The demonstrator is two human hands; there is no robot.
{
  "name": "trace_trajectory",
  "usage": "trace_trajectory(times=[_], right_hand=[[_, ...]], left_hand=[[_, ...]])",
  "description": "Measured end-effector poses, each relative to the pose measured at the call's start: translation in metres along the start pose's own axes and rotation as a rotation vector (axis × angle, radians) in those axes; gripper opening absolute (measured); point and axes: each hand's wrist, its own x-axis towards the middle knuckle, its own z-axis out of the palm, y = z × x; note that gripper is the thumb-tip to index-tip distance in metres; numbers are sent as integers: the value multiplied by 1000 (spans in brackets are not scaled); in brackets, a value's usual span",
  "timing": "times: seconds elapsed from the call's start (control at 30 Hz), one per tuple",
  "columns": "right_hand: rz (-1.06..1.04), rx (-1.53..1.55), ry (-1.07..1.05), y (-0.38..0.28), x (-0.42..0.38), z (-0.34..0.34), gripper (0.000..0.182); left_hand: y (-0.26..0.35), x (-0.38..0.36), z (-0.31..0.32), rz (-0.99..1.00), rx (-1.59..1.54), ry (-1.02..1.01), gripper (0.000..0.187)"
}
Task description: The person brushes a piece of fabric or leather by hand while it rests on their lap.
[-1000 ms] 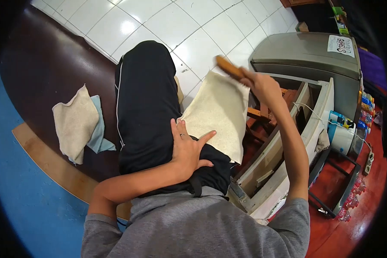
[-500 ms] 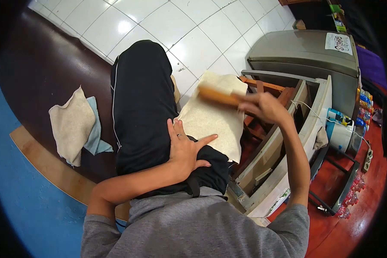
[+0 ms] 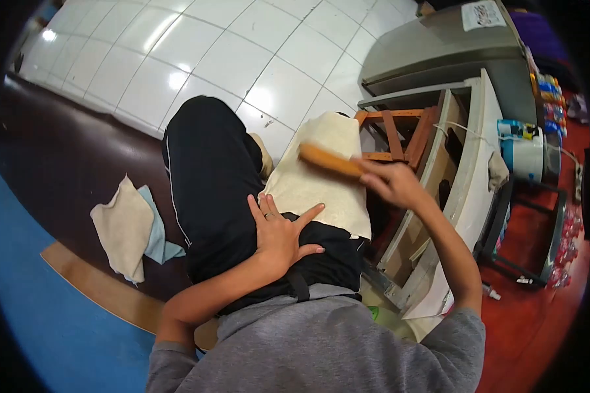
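Note:
A cream cloth [image 3: 321, 196] lies spread over my right thigh. In my right hand [image 3: 393, 185] is a wooden brush [image 3: 331, 161], gripped by its handle, with its long back turned up over the upper part of the cloth. The brush is slightly blurred and its bristles are hidden beneath it. My left hand [image 3: 278, 237] rests open, fingers spread, on the black trousers [image 3: 210, 177] at the cloth's near left edge. A ring shows on one of its fingers.
On the dark brown seat [image 3: 78, 150] to the left lie a beige cloth [image 3: 121, 229] and a light blue cloth [image 3: 157, 229]. A wooden frame cabinet [image 3: 432, 223] stands close on the right, with a grey refrigerator [image 3: 439, 52] beyond it. White floor tiles [image 3: 242, 46] spread ahead.
The brush and my right hand have shifted slightly down over the cloth. My left hand stays pressed in the same place. The camera view has tilted and moved somewhat.

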Motion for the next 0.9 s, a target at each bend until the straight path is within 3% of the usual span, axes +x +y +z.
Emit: trace_trajectory(times=[0.07, 0.17, 0.27, 0.4, 0.47, 0.5, 0.6, 0.67, 0.7, 0.73, 0.8, 0.9], right_hand=[[-43, 14, -184, -12, -19, 11, 45], [105, -242, -69, 11, -23, 29, 47], [374, -282, 162, 49, -3, 23, 42], [518, -359, 258, 55, 22, 2, 47], [343, 84, 456, 57, 24, 9, 44], [259, 287, 427, 39, 17, 6, 42], [98, 438, 361, -2, -11, 28, 44], [337, 234, 122, -28, -34, 38, 45], [472, 189, 131, -32, -41, 48, 44], [481, 199, 141, -22, -44, 60, 44], [713, 336, 527, 6, -50, 90, 45], [908, 280, 562, 29, -45, 85, 47]], left_hand=[[0, 0, -1, 13, 34, 11, 90], [2, -3, -9, 17, 58, -3, 90], [1, -3, -2, 41, 51, 68, 89], [1, -3, 5, 72, 96, 114, 92], [1, -2, 5, 96, 151, 143, 92], [1, -2, 4, 94, 141, 141, 93], [1, -2, 4, 94, 138, 117, 94], [-1, -2, 6, 107, 127, 114, 95], [0, -2, 4, 114, 140, 103, 95], [1, -1, 2, 112, 148, 81, 95], [2, 0, 0, 130, 167, 57, 96], [2, 2, -4, 135, 179, 34, 96]])
